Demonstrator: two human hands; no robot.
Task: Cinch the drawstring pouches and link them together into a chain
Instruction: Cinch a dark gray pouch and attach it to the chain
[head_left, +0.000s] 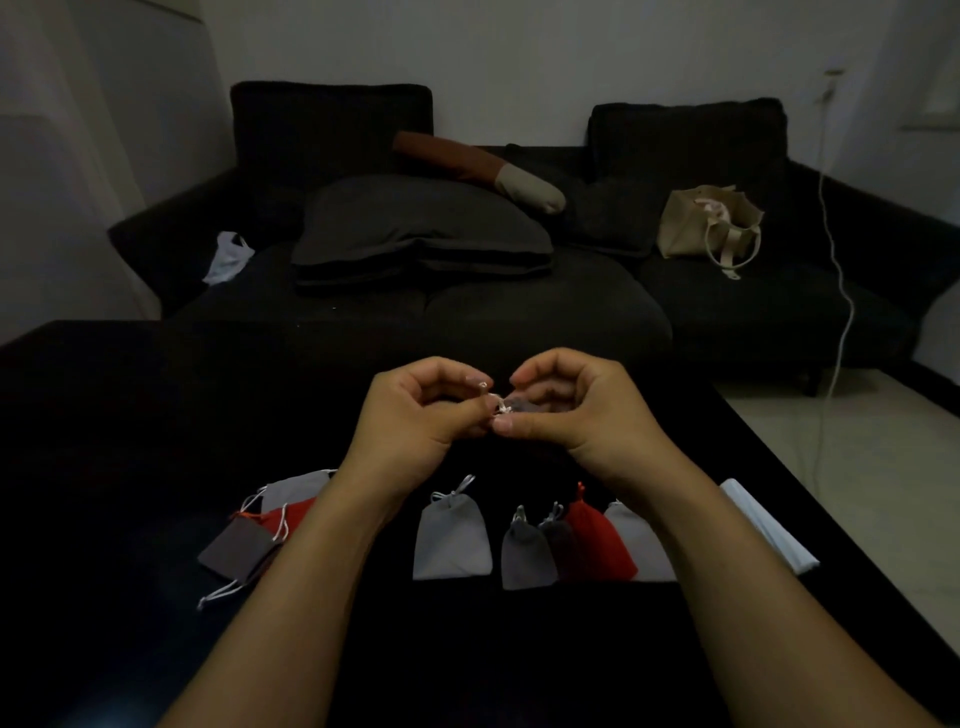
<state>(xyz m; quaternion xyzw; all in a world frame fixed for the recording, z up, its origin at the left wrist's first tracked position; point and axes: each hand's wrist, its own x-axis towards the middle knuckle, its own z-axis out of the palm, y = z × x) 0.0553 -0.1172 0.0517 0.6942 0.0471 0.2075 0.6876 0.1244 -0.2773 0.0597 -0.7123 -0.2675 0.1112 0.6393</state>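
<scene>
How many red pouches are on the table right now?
2. One red pouch lies in the left cluster, partly under the left forearm; the other red pouch sits in the right row beside the right forearm. More could be hidden under the arms.

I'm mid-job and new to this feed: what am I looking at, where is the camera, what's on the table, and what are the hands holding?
There is no machine here: a person's two bare hands, filmed from one wide-angle camera on their head, looking forward and down. The left hand and right hand meet above a black table, both pinching a white drawstring of a small dark grey pouch. Below lie small fabric pouches: a light grey pouch, a dark grey one, a red pouch, more at left. Behind stands a dark sofa.
</scene>
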